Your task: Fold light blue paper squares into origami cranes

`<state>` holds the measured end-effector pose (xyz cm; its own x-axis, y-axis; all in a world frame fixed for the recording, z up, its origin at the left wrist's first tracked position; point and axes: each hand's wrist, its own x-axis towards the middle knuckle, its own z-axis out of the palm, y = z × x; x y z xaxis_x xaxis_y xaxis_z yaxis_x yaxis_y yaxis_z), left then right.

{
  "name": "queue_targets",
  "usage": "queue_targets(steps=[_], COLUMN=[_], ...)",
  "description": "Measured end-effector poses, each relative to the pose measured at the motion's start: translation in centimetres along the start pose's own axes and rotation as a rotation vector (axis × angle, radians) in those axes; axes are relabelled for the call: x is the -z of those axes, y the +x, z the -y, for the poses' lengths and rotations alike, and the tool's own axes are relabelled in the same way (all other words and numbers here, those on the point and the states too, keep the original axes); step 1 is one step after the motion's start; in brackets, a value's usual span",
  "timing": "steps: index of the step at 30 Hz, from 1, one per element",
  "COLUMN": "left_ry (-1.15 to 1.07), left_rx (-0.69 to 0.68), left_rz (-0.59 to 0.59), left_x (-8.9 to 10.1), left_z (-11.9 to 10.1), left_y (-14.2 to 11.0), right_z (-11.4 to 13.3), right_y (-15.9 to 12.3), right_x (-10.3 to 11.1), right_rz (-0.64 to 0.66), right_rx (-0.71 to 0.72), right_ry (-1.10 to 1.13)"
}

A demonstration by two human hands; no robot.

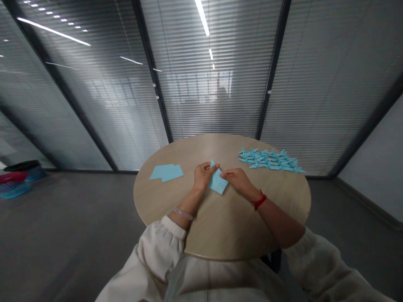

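A partly folded piece of light blue paper (218,183) is held between my two hands over the middle of the table. My left hand (203,174) grips its upper left side, thumb and fingers closed on it. On the paper's right edge, my right hand (237,179) pinches with thumb and forefinger. A pointed tip of the paper rises above the fingers, and a square-cornered part hangs toward me. Flat blue sheets (168,171) lie overlapping to the left of my hands. Several folded blue paper cranes (267,159) sit in rows at the right.
The round wooden table (220,235) stands in front of a glass partition with blinds (217,113). Plastic baskets (14,184) in red, blue and black rest on the grey floor at the far left. A white wall (378,163) is at the right.
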<state>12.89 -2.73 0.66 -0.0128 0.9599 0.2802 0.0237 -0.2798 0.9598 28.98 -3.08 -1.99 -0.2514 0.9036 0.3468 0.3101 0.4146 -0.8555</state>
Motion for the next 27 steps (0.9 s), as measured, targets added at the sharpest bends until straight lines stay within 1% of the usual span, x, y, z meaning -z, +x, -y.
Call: queue_targets(steps=[4, 11, 17, 23, 27], left_ry=[-0.030, -0.140, -0.142, -0.167, -0.182], left_rx=[-0.014, 0.003, -0.003, -0.007, 0.011], left_rz=[0.003, -0.026, -0.035, -0.060, -0.062], left_x=[-0.02, 0.31, 0.18, 0.35, 0.45], left_z=[-0.05, -0.53, -0.76, -0.67, -0.62], left_y=[0.01, 0.18, 0.10, 0.24, 0.32], right_z=[0.28, 0.35, 0.34, 0.35, 0.27], right_y=[-0.10, -0.07, -0.10, 0.03, -0.05], right_x=[0.12, -0.04, 0.23, 0.04, 0.25], right_rz=[-0.007, 0.052, 0.018, 0.027, 0.011], right_rx=[0.014, -0.008, 0.040, 0.049, 0.086], right_ry=[-0.020, 0.125, 0.015, 0.056, -0.024])
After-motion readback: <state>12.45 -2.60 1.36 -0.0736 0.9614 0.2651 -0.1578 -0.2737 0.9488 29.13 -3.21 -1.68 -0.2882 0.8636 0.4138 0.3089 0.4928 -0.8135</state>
